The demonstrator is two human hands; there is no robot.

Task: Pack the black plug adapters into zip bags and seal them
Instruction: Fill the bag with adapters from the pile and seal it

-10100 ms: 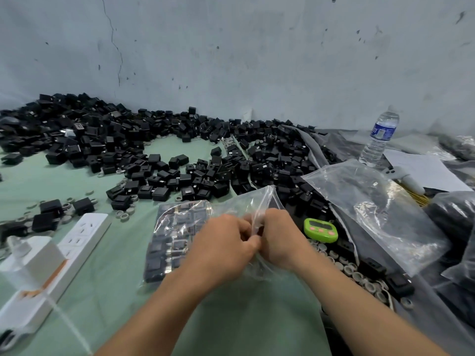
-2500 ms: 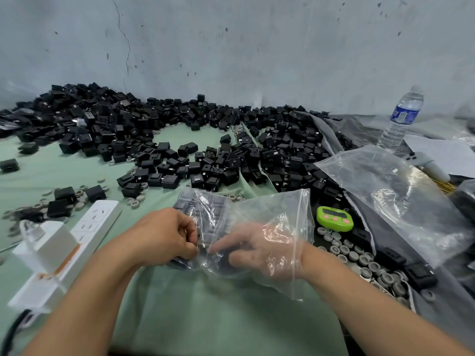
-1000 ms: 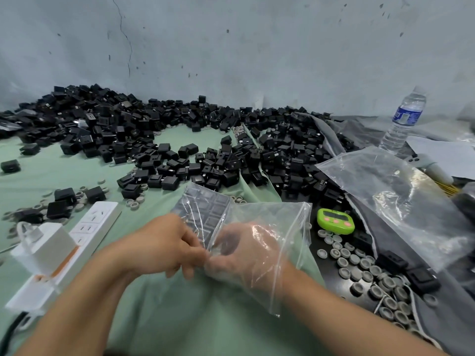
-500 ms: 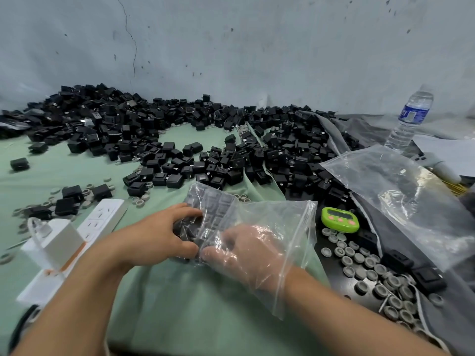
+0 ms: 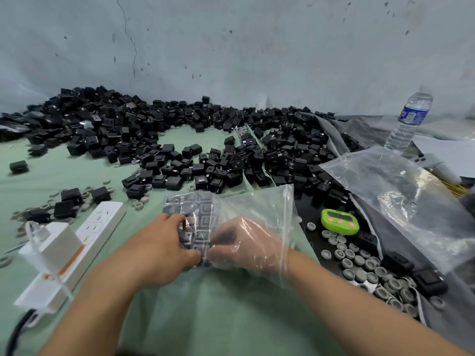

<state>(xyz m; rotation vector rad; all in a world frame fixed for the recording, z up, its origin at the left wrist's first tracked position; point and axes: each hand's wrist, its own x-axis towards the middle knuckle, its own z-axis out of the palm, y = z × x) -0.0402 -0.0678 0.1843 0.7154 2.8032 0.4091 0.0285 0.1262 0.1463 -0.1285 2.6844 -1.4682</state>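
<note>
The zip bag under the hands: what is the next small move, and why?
Probably draw the right hand out of the zip bag while the left hand holds the packed black plug adapters in place from outside. The right hand lies inside the bag, so its mouth cannot be sealed yet.

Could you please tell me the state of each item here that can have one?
zip bag: mouth open, unsealed.
bagged adapters: in rows inside the zip bag.
left hand: grips the zip bag from outside.
right hand: inside the zip bag, pinching the bagged adapters.
loose adapters: heaped, unpacked.
spare bag: lying flat, apparently empty.
water bottle: upright.
power strip: white charger plugged in.
timer: face up, display unreadable.
</note>
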